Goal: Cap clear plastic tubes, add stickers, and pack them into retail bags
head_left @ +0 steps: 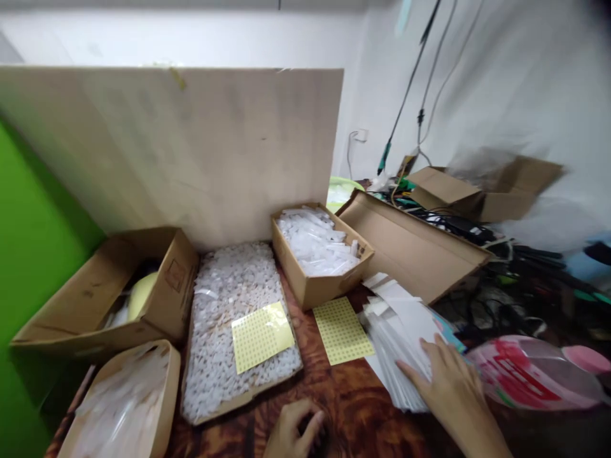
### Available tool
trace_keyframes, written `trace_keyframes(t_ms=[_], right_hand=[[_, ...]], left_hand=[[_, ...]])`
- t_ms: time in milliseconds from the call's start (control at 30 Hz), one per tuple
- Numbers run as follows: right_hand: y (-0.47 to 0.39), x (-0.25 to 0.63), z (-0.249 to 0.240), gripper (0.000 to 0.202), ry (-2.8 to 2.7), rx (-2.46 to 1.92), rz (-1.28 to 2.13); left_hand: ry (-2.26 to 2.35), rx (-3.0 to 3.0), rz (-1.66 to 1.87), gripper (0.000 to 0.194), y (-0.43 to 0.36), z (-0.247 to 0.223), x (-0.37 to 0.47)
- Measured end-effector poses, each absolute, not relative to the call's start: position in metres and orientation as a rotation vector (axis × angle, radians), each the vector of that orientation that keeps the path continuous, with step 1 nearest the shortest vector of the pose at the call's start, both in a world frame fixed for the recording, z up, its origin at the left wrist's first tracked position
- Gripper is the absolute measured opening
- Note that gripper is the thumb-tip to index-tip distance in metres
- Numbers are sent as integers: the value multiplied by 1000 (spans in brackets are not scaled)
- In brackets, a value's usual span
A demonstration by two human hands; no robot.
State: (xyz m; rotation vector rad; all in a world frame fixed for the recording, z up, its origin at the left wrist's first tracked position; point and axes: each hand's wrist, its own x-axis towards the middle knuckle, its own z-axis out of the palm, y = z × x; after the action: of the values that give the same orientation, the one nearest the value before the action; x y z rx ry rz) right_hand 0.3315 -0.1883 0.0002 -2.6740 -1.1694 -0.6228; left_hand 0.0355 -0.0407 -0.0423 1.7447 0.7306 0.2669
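My right hand (451, 378) lies over a fanned stack of white, partly clear flat strips or sleeves (398, 340), its thumb and fingers apart and resting on top. My left hand (293, 429) rests at the table's front edge with its fingers curled in, and nothing shows in them. Beside the stack lies a yellow sheet of small round stickers (342, 331). A second yellow sticker sheet (262, 337) sits on a shallow tray full of small white pieces (214, 381), up and left of my left hand.
Behind the sheets stands a cardboard box of clear plastic tubes (298, 283). At left are an open cardboard box (167, 286) and a tan bin (167, 381) with clear plastic. A pink-capped bottle (529, 372) lies at right, near tangled cables and a cardboard flap (410, 245).
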Motion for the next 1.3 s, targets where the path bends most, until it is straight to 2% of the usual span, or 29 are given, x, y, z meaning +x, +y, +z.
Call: trace_keyframes(t_ms=[133, 267, 433, 600, 700, 867, 1000, 1100, 1233, 1300], right_hand=[[-192, 335, 9, 62, -1127, -2611, -544], [-173, 360, 25, 73, -1096, -2652, -529], [-160, 381, 21, 71, -1311, -2772, -211], [-169, 362, 17, 70, -1207, -2776, -443], [-171, 346, 21, 65, -1195, -2780, -524], [-172, 334, 41, 62, -1192, -2652, -581], [-200, 322, 47, 60, -903, -2443, -690], [-225, 301, 27, 65, -444, -2229, -757], [-233, 272, -17, 74, -31, -1847, -425], [-224, 264, -31, 73, 3, -1730, -309]], left_hand=[[715, 1735, 259, 51, -39, -30, 35], [679, 1666, 223, 51, -38, -24, 34], [665, 1548, 233, 56, -35, -36, 36], [661, 1487, 205, 58, -34, -46, 35], [670, 1582, 191, 53, -32, -34, 41], [442, 1838, 371, 34, -11, 14, 107], [274, 2075, 632, 26, 5, 49, 200], [169, 2282, 718, 34, 12, 64, 263], [154, 2452, 549, 71, 21, 63, 319], [148, 2487, 389, 77, 23, 55, 333]])
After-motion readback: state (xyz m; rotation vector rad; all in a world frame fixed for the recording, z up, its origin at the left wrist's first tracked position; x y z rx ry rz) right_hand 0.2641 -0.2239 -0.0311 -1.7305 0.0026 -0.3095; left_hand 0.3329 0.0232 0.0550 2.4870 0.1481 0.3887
